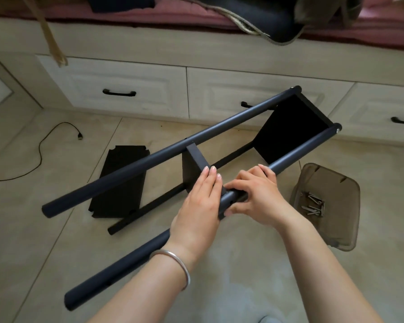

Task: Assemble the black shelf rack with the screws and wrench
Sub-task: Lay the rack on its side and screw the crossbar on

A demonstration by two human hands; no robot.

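The black shelf rack lies on its side on the tiled floor, with a far pole [173, 150] and a near pole [117, 264] running diagonally. One shelf panel [289, 129] sits fixed at the far end. A middle shelf panel [196, 159] stands between the poles. My left hand [201, 206] lies flat with straight fingers against this middle panel, beside the near pole. My right hand [254, 197] curls around the near pole where panel and pole meet; whether it holds a screw or wrench is hidden. A loose shelf panel [119, 183] lies flat on the floor.
A brown translucent plastic tray [329, 229] at the right holds several silver screws [313, 205]. A black cable [40, 148] trails across the floor at left. White drawers [126, 89] under a cushioned bench close off the far side.
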